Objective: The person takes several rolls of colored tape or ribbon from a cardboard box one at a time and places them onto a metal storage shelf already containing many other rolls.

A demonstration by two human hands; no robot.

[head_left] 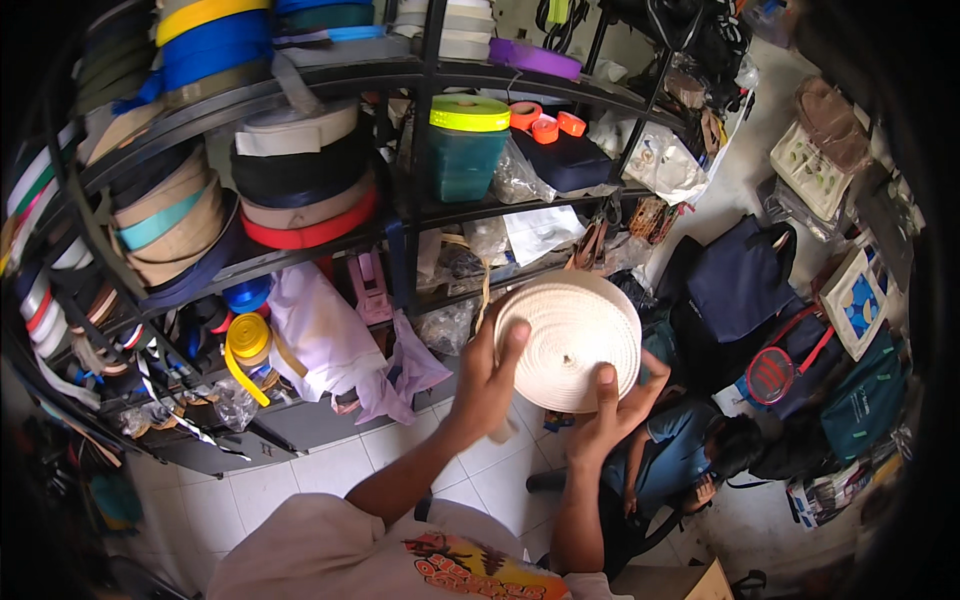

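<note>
Between my two hands is a large roll of cream-coloured webbing (560, 335), its flat coiled side turned up towards me. My left hand (487, 365) grips the roll's left edge, the thumb lying on the coil and the fingers hidden behind it. At the lower right, my right hand (612, 408) holds the rim, its thumb against the coil and its fingers round the outside. The roll is held up in the air, in front of the shelves.
A black shelf rack (415, 200) holds several webbing rolls, among them a yellow roll (248, 340) with a loose end. A person in a blue shirt (665, 455) sits low at the right. Bags (740, 265) hang or lie at the far right, above the tiled floor (385, 445).
</note>
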